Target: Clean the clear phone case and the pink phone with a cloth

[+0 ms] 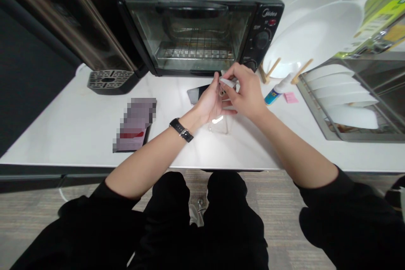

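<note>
A small, thin white piece [228, 82] is pinched by the right hand [248, 90] above the smooth white counter [249, 147]. Whether anything is gripped by the left hand [209, 100], close beside it, cannot be told. The piece should be held softly but steadily, so it is not dropped.

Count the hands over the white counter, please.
2: the left hand, with a black wristband on its wrist, and the right hand close beside it, pinching a small white piece. No other hands show.
</note>
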`<move>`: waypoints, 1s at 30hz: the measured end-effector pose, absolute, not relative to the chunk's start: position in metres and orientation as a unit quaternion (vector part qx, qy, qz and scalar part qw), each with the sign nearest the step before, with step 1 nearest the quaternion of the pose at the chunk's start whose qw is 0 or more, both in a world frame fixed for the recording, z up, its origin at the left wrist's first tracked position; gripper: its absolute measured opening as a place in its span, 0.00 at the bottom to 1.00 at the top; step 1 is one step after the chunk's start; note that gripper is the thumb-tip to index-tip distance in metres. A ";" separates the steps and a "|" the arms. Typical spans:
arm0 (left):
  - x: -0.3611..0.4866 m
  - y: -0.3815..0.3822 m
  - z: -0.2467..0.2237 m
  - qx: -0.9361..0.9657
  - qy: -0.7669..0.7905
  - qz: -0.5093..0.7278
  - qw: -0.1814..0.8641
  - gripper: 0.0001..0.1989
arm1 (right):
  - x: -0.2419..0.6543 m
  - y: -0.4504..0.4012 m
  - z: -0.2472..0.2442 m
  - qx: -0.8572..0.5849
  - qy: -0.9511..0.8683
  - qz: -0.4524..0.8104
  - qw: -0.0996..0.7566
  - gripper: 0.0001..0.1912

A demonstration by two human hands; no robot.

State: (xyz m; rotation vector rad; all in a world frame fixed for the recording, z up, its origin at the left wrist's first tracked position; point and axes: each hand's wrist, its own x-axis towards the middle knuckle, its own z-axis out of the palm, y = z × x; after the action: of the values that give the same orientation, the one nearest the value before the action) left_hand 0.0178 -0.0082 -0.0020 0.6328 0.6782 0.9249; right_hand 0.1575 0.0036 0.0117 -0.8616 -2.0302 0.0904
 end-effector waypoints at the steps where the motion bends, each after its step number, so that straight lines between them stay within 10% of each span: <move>1: 0.018 -0.008 0.000 0.293 0.309 0.444 0.788 0.34 | 0.156 0.004 0.011 -0.329 -0.833 0.046 0.442 0.11; 12: -0.017 0.004 0.018 0.249 0.308 0.636 0.662 0.41 | 0.149 -0.007 0.006 -0.226 -0.908 0.118 0.333 0.11; 30: 0.009 -0.007 0.015 0.301 0.358 0.426 0.774 0.32 | 0.154 0.004 0.003 -0.343 -0.821 0.057 0.453 0.14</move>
State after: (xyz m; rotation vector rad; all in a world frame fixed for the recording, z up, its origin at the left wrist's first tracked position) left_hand 0.0092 -0.0072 0.0148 0.6524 0.7757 0.9234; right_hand 0.1538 0.0040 0.0032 -0.8482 -2.0271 0.1416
